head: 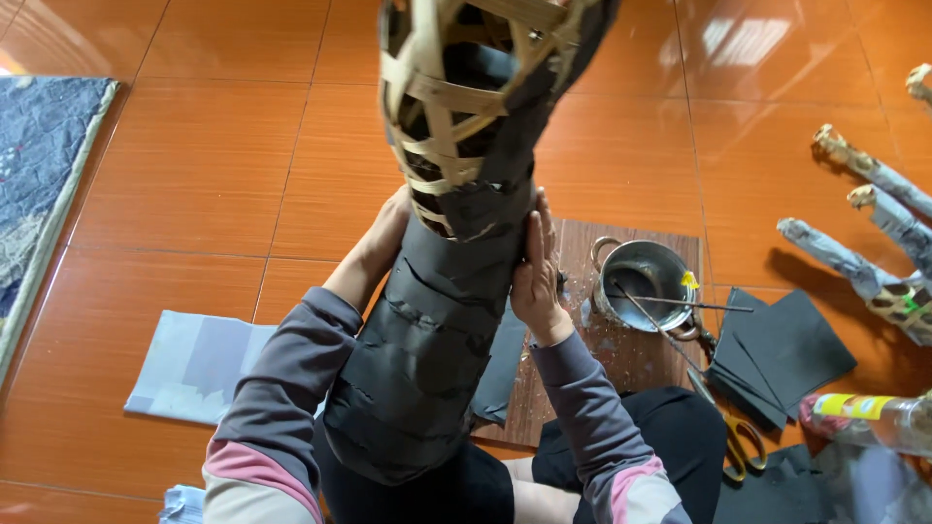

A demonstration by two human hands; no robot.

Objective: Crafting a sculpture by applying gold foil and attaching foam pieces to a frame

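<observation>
Glossy orange tiled floor (194, 175) fills the whole frame, w/ window glare at upper right.

Biggest thing: a tall woven bamboo-strip frame partly covered in black paper (437, 320), running from bottom centre up to top centre. Lower part fully papered in overlapping black pieces; upper part open lattice, tan strips showing. Its base sits at the person's lap, bottom centre.

Left hand (388, 228) at centre, pressed against the frame's left side, mostly hidden behind it; can't tell how far the fingers spread. Right hand (536, 272) just right of centre, open and flat, fingers straight and together, palm laid on the black paper on the frame's right side. Hands are apart, one each side of the frame, neither closed round it.

Left edge: grey-blue quilted mat (39, 175). Lower left: pale grey folded sheet (189, 364) on the floor. Right of centre: dark brown wooden board (631, 374) lying on the floor, carrying a small metal pot w/ handles (646, 281) and a thin stick (680, 306) across its rim. Lower right: stack of black paper squares (782, 354), yellow-handled scissors (733, 437) beside it, a clear plastic bottle w/ yellow label (874, 415) near the corner. Right edge: several paper-wrapped bamboo limbs (854, 267), grey, ends bare.
</observation>
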